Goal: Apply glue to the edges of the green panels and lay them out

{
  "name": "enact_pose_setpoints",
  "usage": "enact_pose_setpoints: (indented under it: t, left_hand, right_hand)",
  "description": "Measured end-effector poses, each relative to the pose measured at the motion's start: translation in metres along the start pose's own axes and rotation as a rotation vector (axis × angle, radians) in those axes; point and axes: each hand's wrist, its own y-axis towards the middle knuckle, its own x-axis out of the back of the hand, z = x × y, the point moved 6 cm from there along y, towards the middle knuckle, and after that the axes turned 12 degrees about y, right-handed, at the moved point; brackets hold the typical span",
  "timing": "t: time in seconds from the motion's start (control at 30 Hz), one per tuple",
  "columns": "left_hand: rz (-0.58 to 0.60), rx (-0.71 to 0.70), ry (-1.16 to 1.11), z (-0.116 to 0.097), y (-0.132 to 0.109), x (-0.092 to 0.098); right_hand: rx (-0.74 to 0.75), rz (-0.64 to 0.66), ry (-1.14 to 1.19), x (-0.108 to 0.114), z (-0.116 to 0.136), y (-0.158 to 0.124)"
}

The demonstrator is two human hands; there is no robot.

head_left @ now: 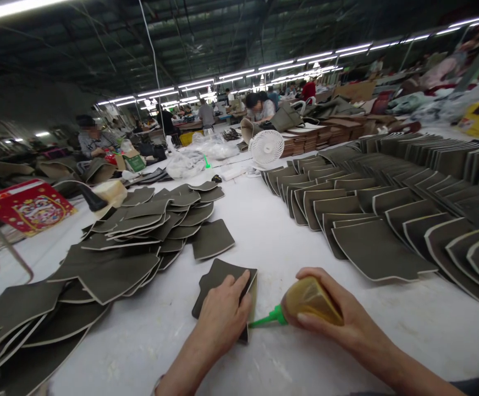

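My left hand (225,311) presses down on a dark olive-grey panel (218,273) lying on the white table, its index finger stretched toward the panel's upper right corner and its thumb by the right edge. The panel looks like leather or a similar covering; a paler strip shows along its right edge. My right hand (340,313) is wrapped round a squeeze bottle (305,300) of amber liquid, tilted on its side. Its green nozzle (269,317) points left, with the tip at the panel's lower right edge. Whether liquid is coming out, I cannot tell.
Loose panels (119,258) lie piled on the left, and overlapping rows of panels (371,242) fill the right. Farther back are a white fan (266,147), plastic bags (185,162) and a red box (28,206). Other people (93,137) work beyond the table.
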Motion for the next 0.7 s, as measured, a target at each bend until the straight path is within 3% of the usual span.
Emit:
enact_pose_setpoints:
  t: [0.07, 0.2, 0.37, 0.53, 0.7]
  left_hand:
    - [0.001, 0.005, 0.000, 0.001, 0.000, -0.001]
    - [-0.009, 0.005, -0.005, 0.001, -0.001, -0.001]
    - [-0.006, 0.004, -0.003, 0.001, -0.002, -0.002]
    - [0.010, -0.001, -0.018, 0.001, -0.002, -0.002]
    - [0.005, -0.003, -0.023, 0.001, -0.001, -0.001]
  right_hand:
    - [-0.019, 0.031, 0.018, -0.003, -0.002, -0.003]
    - [-0.004, -0.046, -0.017, 0.001, -0.002, -0.007]
    - [0.006, 0.018, 0.015, -0.001, -0.006, -0.007]
    - [0.069, -0.061, -0.050, 0.006, -0.007, -0.003]
    - [0.032, 0.039, 0.021, -0.005, -0.010, -0.009]
